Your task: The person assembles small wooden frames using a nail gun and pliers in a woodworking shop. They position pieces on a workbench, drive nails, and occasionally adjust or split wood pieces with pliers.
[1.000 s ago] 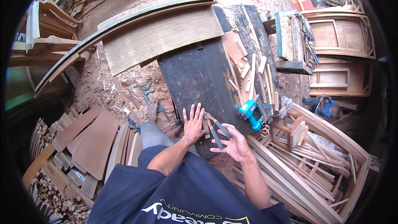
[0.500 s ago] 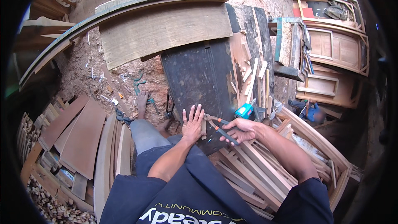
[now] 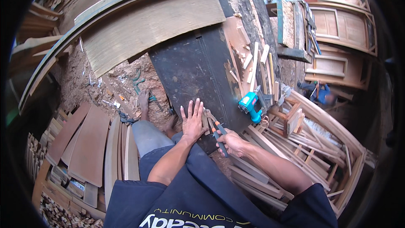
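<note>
My right hand (image 3: 233, 142) is closed round the handles of pincers (image 3: 217, 125) with black and orange grips. The pincers' jaws rest at a small piece of wood (image 3: 205, 122) near the front edge of the dark workbench (image 3: 181, 69). Against this wood lies my left hand (image 3: 193, 123), flat and with its fingers stretched out, pressing down beside the jaws. Whether a nail is between the jaws is too small to tell. A teal power tool (image 3: 249, 101) stands on the bench just beyond my right hand.
A broad curved wooden panel (image 3: 156, 25) lies across the bench's far end. Thin offcuts (image 3: 254, 65) lie along its right side. Long wooden strips (image 3: 263, 181) are stacked at my right, brown boards (image 3: 90, 143) at my left. Another person (image 3: 324, 94) sits at the far right.
The pincers' handles have come closer together in my right hand, which has shifted slightly left. My left hand stays flat on the wood. The whole view has tilted a little.
</note>
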The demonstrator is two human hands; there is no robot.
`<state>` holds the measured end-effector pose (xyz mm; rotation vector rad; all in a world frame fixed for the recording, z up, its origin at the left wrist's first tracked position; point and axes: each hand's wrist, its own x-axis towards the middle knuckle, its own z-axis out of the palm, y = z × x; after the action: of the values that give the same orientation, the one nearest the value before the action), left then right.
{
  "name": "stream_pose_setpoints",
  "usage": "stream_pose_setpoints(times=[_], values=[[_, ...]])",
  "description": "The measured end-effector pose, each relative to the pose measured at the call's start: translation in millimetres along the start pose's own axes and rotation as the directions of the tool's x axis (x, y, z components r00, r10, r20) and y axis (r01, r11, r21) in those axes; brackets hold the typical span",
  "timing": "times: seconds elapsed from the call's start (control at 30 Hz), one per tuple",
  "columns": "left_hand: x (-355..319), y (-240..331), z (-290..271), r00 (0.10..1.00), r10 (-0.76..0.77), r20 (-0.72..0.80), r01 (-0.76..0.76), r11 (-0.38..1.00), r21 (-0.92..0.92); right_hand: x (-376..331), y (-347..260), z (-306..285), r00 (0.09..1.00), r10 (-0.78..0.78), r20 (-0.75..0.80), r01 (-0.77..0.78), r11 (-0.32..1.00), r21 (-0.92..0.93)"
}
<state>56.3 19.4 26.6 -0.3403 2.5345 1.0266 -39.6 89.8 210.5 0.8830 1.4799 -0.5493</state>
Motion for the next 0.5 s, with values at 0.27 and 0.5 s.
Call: stream_pose_setpoints(times=[0.27, 0.5], values=[[2, 0, 8, 0.996, 0.037, -0.081, -0.036, 0.999, 0.011, 11, 31, 14, 0.975, -0.180, -0.130, 0.168, 0.981, -0.095], [0, 3, 7, 0.998, 0.018, -0.053, -0.019, 1.000, -0.022, 23, 56, 26, 0.942, -0.274, -0.193, 0.244, 0.956, -0.165]])
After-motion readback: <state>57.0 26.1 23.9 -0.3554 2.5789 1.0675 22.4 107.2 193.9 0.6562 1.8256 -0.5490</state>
